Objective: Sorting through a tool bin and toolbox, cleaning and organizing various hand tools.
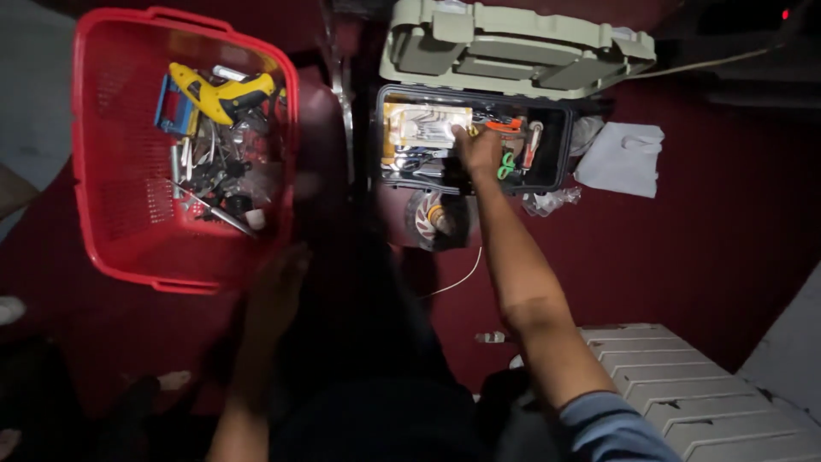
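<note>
Head view looks straight down at the open black plastic toolbox [558, 145] with its grey-green lid [513, 47] thrown back, lying on the dark red floor [701, 239] near the top middle. Its tray holds a pale flat packet [425, 127], an orange-handled tool [505, 126] and a pair of green-handled scissors [508, 164]. The right hand [477, 147] reaches into it on a long, nearly straight forearm, back of the hand upward, fingers drawn together with the tips on the edge of the packet; whether they pinch anything cannot be told. The left hand [278, 287] hangs low in deep shadow just below the near rim of the red plastic basket [111, 214], and its fingers are too dark to read. That basket, well apart to the left, holds a yellow and black power drill [221, 92], a blue packet [171, 109] and a tangle of metal tools [214, 175]. Just below the toolbox lies a round roll [432, 218], blurred, with a thin white cord [457, 281] trailing off it. A white cloth bag [623, 158] and crumpled clear plastic [552, 201] sit to the right of the toolbox. Grey ribbed plastic lids [684, 385] fill the lower right corner, cut by the frame.
</note>
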